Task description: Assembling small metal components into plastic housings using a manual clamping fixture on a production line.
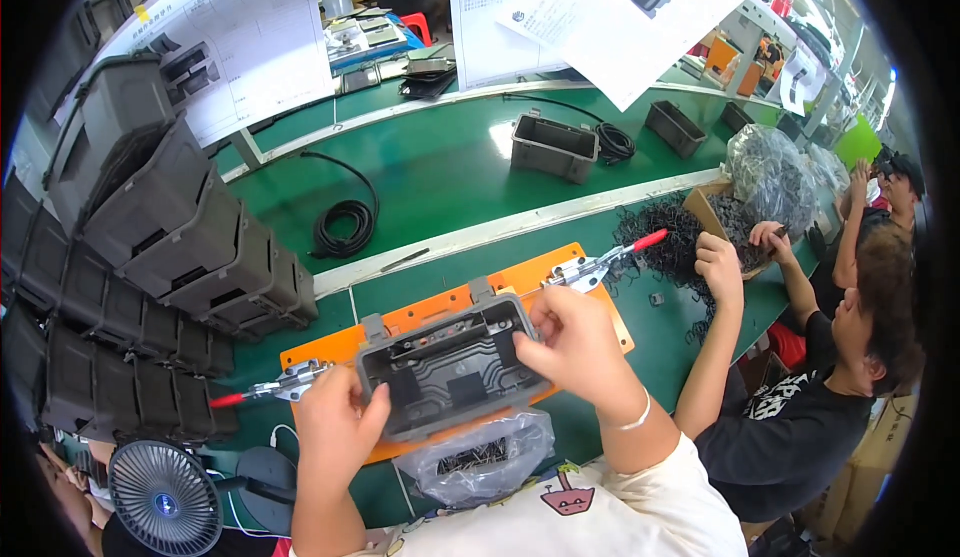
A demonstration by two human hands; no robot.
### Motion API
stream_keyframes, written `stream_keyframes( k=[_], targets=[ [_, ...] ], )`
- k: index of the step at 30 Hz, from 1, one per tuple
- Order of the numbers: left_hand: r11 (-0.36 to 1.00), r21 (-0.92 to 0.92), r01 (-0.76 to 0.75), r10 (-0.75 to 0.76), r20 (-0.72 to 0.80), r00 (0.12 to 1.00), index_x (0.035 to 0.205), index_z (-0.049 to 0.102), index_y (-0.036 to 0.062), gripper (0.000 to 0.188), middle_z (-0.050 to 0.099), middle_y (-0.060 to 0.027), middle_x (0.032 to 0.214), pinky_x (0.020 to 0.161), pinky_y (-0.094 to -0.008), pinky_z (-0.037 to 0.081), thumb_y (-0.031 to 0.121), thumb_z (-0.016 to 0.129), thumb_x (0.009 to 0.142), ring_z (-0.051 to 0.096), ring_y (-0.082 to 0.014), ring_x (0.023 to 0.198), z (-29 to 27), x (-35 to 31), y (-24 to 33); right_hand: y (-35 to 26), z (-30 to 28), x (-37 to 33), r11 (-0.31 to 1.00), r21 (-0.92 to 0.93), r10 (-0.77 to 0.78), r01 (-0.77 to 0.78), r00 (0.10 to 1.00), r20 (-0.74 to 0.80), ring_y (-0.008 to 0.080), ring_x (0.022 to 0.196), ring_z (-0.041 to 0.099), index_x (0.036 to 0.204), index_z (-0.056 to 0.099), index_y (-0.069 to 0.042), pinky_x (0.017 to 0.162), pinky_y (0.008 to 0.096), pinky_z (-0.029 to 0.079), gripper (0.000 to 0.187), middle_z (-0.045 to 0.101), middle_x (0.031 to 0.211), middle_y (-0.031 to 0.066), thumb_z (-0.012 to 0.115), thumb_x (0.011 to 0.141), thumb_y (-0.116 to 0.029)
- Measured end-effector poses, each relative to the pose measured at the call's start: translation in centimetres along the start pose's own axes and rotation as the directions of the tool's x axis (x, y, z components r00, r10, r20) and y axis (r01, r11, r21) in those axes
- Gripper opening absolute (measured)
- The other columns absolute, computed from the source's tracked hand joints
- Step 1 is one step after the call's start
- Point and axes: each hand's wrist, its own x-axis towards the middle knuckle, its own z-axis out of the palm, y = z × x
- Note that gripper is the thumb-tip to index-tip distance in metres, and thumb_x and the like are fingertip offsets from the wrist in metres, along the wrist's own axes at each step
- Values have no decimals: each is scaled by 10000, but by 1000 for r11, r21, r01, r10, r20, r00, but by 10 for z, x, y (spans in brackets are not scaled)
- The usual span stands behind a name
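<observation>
A dark grey plastic box [465, 389], open side up, is in front of me with two hinge lugs on its far edge. Ridged channels and dark square patches show on its inner floor. My left hand [338, 419] grips its left end, the thumb near the rim. At the opposite end my right hand [578, 345] holds the wall, thumb reaching inside. Under and behind the box is an orange fixture plate [310, 347]. Red-handled toggle clamps, a left clamp [285, 385] and a right clamp [590, 267], are fixed to it.
A clear bag [485, 459] of small black parts lies close to my body. Stacked grey boxes [190, 227] rise at left beside a fan [165, 497]. A coiled black cord [345, 225] lies beyond. On the right a co-worker [790, 427] handles parts near a black pile [660, 242].
</observation>
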Motion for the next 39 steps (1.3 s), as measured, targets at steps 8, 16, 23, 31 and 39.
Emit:
stream_keyframes(
  k=[8, 16, 23, 31, 39],
  targets=[
    [984, -177, 10, -34, -132, 991, 732, 496, 1, 212, 495, -104, 656, 504, -306, 394, 49, 696, 786, 506, -208, 549, 15, -2, 5, -61, -8, -26, 943, 69, -314, 327, 937, -150, 94, 432, 430, 718, 489, -59, 409, 222, 327, 283, 469, 542, 2, 756, 634, -16],
    [967, -251, -34, -8, -164, 986, 738, 487, 2, 198, 484, -92, 667, 516, -295, 386, 23, 675, 795, 474, -192, 566, 25, -3, -7, -58, -7, -26, 914, 36, -390, 404, 901, -192, 109, 442, 438, 707, 488, -61, 416, 234, 323, 270, 463, 536, 11, 737, 627, 1],
    [921, -318, -227, 119, -325, 938, 696, 391, 47, 300, 414, -67, 646, 469, -273, 308, -9, 683, 737, 403, -148, 537, 4, -13, 21, 5, -3, -20, 875, 480, 85, -63, 996, -26, 29, 586, 417, 769, 456, -52, 511, 191, 350, 249, 481, 661, -32, 696, 747, 6],
    [900, -203, -387, 312, -319, 895, 718, 423, 61, 288, 434, -87, 646, 496, -372, 305, 3, 704, 693, 413, -269, 527, -10, -11, 43, 15, 27, -2, 662, 697, 189, -275, 961, 200, 38, 699, 412, 813, 408, -61, 600, 206, 355, 240, 454, 772, -21, 599, 827, 83],
    [899, 123, -421, 411, -573, 709, 892, 553, -4, 249, 534, -140, 843, 693, -379, 436, 60, 733, 732, 540, -304, 783, -68, 45, 12, 50, 4, 91, 890, 440, 128, -117, 992, 4, 35, 633, 374, 750, 418, -99, 543, 197, 315, 187, 387, 681, -61, 579, 763, -3]
  ],
)
